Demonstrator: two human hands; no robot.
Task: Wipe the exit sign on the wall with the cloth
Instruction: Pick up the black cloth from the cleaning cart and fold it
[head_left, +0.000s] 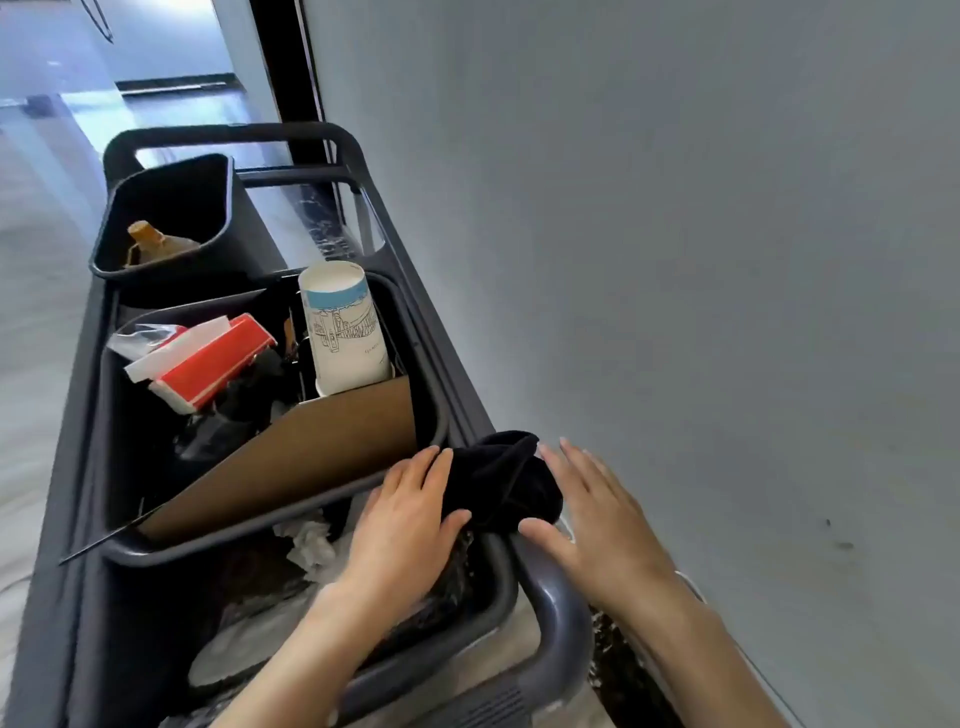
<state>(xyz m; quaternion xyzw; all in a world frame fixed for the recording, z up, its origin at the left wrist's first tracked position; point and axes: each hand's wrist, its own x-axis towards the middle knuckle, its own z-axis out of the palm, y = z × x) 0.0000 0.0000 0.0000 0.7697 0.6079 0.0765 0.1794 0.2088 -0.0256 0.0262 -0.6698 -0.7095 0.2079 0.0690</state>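
Observation:
A black cloth (501, 483) lies bunched on the right-hand rail of a dark grey cart (558, 613), close to the wall. My left hand (405, 514) rests flat against the cloth's left side, with its thumb lying on the fabric. My right hand (597, 519) lies flat at the cloth's right side, fingers spread, and its thumb touches the cloth's near edge. Neither hand has closed around it. No exit sign is in view.
The cart carries a middle bin (436, 395) with a paper cup (345, 327), a red and white box (213, 364) and cardboard (311, 452). A far bin (171, 208) holds a brown bottle (150, 244). A grey wall (675, 260) runs along the right.

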